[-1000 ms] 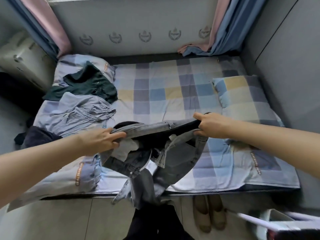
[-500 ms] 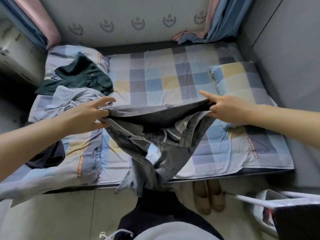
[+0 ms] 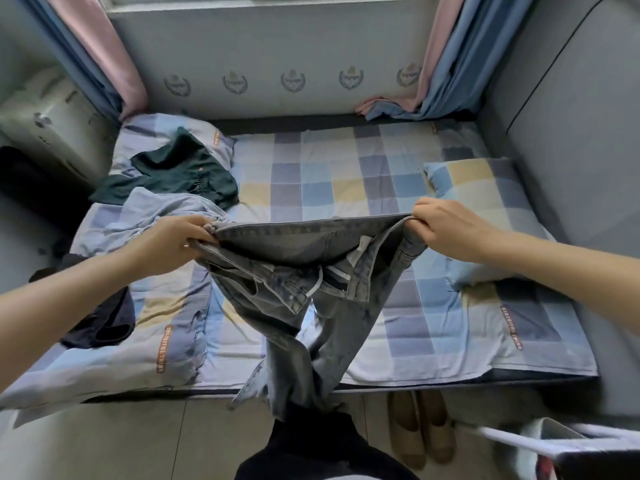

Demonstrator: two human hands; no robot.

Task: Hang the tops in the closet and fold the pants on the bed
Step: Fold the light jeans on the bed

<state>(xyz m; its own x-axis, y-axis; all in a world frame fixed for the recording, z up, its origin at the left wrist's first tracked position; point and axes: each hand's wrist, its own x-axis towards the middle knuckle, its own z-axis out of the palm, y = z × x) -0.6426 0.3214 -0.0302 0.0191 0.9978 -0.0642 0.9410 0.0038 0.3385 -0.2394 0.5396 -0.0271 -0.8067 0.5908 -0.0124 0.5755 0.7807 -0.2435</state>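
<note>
The jeans [image 3: 304, 278] are gripped at the waistband by the left hand [image 3: 169, 245] and right hand [image 3: 446, 226], legs hanging toward six o'clock over the bed [image 3: 346, 181]. Nothing is folded yet; other clothes [image 3: 173, 174] remain at ten o'clock.

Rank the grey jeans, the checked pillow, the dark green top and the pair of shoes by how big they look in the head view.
1. Grey jeans, though nearest the camera.
2. Checked pillow and dark green top: too alike to rank.
3. Pair of shoes.
</note>
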